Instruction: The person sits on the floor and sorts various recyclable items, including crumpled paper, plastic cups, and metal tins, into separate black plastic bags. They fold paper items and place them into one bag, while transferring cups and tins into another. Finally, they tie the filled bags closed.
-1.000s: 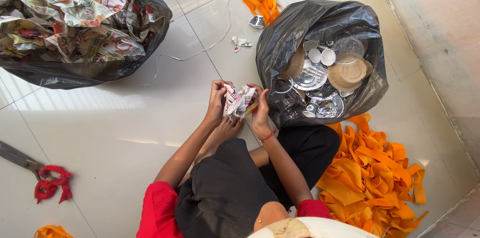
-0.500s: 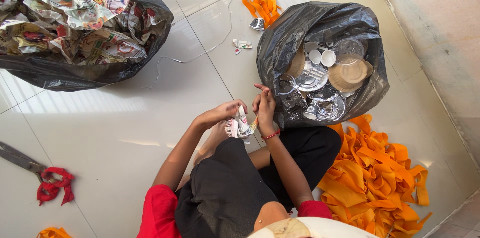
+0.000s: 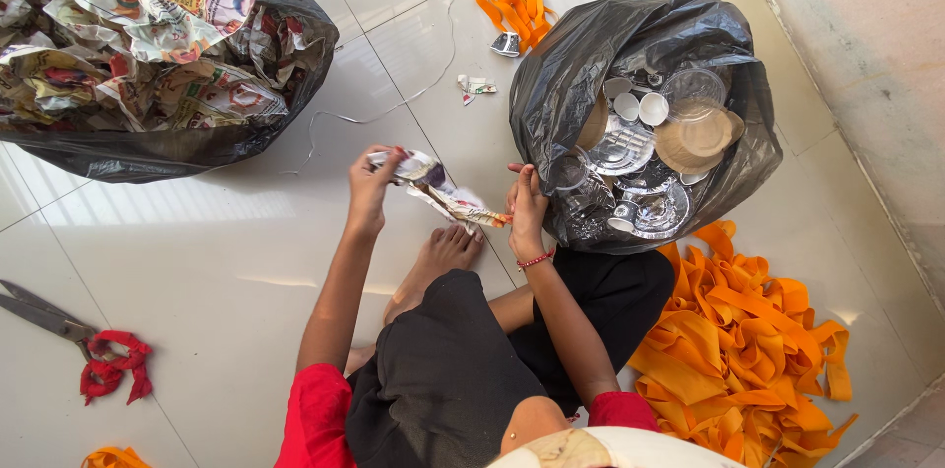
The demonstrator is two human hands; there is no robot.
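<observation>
Since 0.5 s ago left hand (image 3: 372,190) has swung out left, stretching crumpled newspaper (image 3: 438,190) into a strip btwn both hands. Right hand (image 3: 527,212) pinches its other end, fingers closed; left also closed on it. Paper hangs over white floor (image 3: 226,232), just beside black bag of silver dishes (image 3: 591,84).

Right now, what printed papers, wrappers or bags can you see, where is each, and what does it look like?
Twisted printed paper: stretched between left hand and right hand; multicoloured.
Crumpled printed papers: in the black bag, upper left; red, yellow, white.
Paper scrap: on the floor, top centre; small.
Second black bag: right; holds silvery plates and cups.
</observation>
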